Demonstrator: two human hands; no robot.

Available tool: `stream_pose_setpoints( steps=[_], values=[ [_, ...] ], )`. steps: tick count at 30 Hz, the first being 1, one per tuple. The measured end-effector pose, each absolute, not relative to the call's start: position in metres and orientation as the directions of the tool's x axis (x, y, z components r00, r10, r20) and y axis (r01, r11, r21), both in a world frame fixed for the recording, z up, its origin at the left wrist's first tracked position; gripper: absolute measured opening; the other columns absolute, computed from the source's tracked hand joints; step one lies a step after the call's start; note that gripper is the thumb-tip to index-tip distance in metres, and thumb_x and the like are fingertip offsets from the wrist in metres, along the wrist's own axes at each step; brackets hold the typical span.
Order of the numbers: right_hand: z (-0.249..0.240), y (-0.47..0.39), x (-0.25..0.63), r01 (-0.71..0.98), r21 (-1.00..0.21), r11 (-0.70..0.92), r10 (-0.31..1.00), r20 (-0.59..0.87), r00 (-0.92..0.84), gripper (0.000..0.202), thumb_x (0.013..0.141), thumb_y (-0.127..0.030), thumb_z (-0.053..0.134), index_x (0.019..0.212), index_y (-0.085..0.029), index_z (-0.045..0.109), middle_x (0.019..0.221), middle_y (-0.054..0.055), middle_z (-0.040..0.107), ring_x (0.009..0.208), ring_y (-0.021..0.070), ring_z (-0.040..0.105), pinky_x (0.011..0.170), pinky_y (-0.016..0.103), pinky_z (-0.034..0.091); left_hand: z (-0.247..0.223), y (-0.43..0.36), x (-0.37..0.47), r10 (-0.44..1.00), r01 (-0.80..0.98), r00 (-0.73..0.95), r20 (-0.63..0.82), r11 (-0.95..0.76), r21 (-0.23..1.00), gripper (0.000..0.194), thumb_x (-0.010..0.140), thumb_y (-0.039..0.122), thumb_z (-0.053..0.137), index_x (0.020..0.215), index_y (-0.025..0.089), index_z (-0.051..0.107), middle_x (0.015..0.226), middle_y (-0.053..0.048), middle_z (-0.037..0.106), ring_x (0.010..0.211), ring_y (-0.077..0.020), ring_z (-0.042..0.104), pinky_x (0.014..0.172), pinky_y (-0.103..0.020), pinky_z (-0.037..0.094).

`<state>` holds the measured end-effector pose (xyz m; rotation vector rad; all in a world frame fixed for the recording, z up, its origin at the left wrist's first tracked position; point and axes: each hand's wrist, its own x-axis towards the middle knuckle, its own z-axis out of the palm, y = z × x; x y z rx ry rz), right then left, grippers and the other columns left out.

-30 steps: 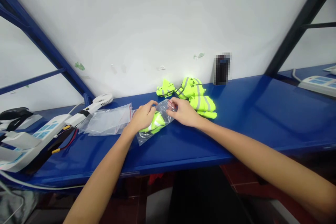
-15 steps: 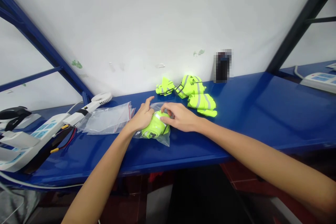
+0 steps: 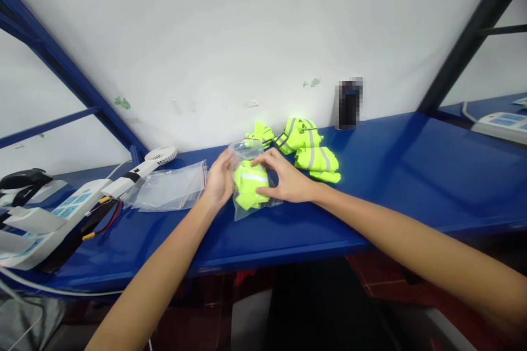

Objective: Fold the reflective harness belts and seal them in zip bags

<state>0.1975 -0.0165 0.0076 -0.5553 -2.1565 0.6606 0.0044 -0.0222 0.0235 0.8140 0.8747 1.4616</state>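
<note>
A clear zip bag [image 3: 244, 211] stands tilted up off the table between my hands. Inside it is a folded neon-yellow reflective vest [image 3: 252, 186] with a pale grey stripe. My left hand [image 3: 221, 176] grips the bag along its left edge, its fingertips partly hidden behind the plastic. From the right, my right hand [image 3: 288, 178] holds the bag with thumb and fingers curved round its side. Just behind the bag's upper end lies a bundled yellow strap piece [image 3: 260, 131].
More yellow reflective bundles [image 3: 317, 159] lie by the wall. Flat empty zip bags [image 3: 168, 189] rest left of my hands, near a white handheld fan [image 3: 161, 154] and a power strip [image 3: 69, 214]. A pixelated dark object [image 3: 349, 104] stands against the wall at the right.
The bag has been lifted and turned more upright, its top now pointing toward the wall. My left hand has shifted from on top of it to its left side.
</note>
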Motion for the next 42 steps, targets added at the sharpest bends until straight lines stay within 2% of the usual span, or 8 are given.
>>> stream_pose_setpoints(
  steps=[4,7,12,17,20,26,34,42],
  values=[
    [0.01,-0.022,0.191,0.235,-0.669,0.705,0.681,0.546,-0.489,0.03,0.085,-0.032,0.064,0.112,-0.021,0.055,0.085,0.001,0.054,0.072,0.0158,0.053,0.069,0.029,0.045,0.02,-0.022,0.009,0.979,-0.351,-0.011,-0.203,0.186,0.918,0.026,0.071,0.028,0.071,0.09,0.011,0.068,0.076,-0.007,0.071,0.066,-0.0189,0.067,0.066,-0.03,0.053],
    [0.013,-0.022,0.19,0.446,-0.666,0.598,0.8,0.465,-0.38,0.015,0.092,-0.032,0.051,0.094,-0.021,0.061,0.063,-0.003,0.051,0.057,0.0141,0.048,0.059,0.027,0.034,0.019,-0.025,0.013,0.992,-0.272,0.001,-0.126,0.122,0.954,0.031,0.063,0.018,0.076,0.093,0.011,0.071,0.079,-0.006,0.074,0.065,-0.0162,0.067,0.066,-0.027,0.053],
    [0.01,-0.017,0.19,0.639,-0.566,0.521,0.851,0.399,-0.341,0.025,0.091,-0.04,0.051,0.084,-0.019,0.063,0.081,0.005,0.063,0.075,0.0206,0.059,0.068,0.031,0.04,0.017,-0.027,0.013,0.999,-0.188,0.002,-0.033,0.033,0.982,0.051,0.057,0.009,0.078,0.107,0.012,0.069,0.091,-0.008,0.077,0.076,-0.0169,0.07,0.077,-0.028,0.054],
    [0.009,-0.01,0.189,0.491,-0.611,0.621,0.772,0.587,-0.246,0.047,0.081,-0.031,0.064,0.124,-0.015,0.055,0.125,0.016,0.059,0.118,0.0285,0.053,0.099,0.041,0.041,0.02,-0.03,0.012,0.993,-0.194,0.107,0.049,-0.027,0.981,0.069,0.057,0.003,0.062,0.125,0.014,0.062,0.094,-0.008,0.078,0.087,-0.021,0.073,0.089,-0.034,0.054],
    [0.016,-0.008,0.193,0.375,-0.712,0.593,0.805,0.52,-0.285,0.022,0.089,-0.029,0.055,0.103,-0.016,0.066,0.105,0.01,0.07,0.098,0.0229,0.063,0.086,0.035,0.046,0.022,-0.03,0.013,0.991,-0.21,0.094,0.091,-0.07,0.975,0.063,0.059,0.007,0.061,0.122,0.014,0.064,0.093,-0.008,0.077,0.09,-0.0225,0.073,0.089,-0.036,0.054],
    [0.027,-0.013,0.2,0.471,-0.668,0.576,0.816,0.502,-0.286,0.031,0.095,-0.035,0.049,0.085,-0.016,0.07,0.077,0.005,0.069,0.067,0.0153,0.057,0.062,0.028,0.036,0.015,-0.024,0.015,0.997,-0.246,-0.015,0.078,-0.079,0.966,0.018,0.069,0.027,0.076,0.077,0.011,0.072,0.079,-0.006,0.073,0.079,-0.0177,0.068,0.079,-0.032,0.055],
    [0.029,-0.003,0.202,0.477,-0.686,0.549,0.829,0.374,-0.416,0.01,0.08,-0.025,0.07,0.08,-0.016,0.066,0.065,0.0,0.064,0.058,0.0121,0.054,0.057,0.025,0.035,0.006,-0.021,0.012,0.989,-0.144,-0.11,0.094,-0.109,0.984,0.025,0.065,0.035,0.082,0.075,0.014,0.073,0.064,0.0,0.067,0.058,-0.0129,0.059,0.063,-0.027,0.05],
    [0.021,-0.004,0.201,0.396,-0.772,0.497,0.8,0.231,-0.554,0.015,0.083,-0.026,0.064,0.092,-0.015,0.067,0.064,0.0,0.065,0.055,0.0125,0.057,0.056,0.024,0.039,0.009,-0.017,0.008,0.993,0.032,-0.051,0.105,-0.104,0.994,0.027,0.061,0.038,0.082,0.074,0.015,0.075,0.064,-0.002,0.069,0.058,-0.0132,0.058,0.06,-0.026,0.046]
  ],
)
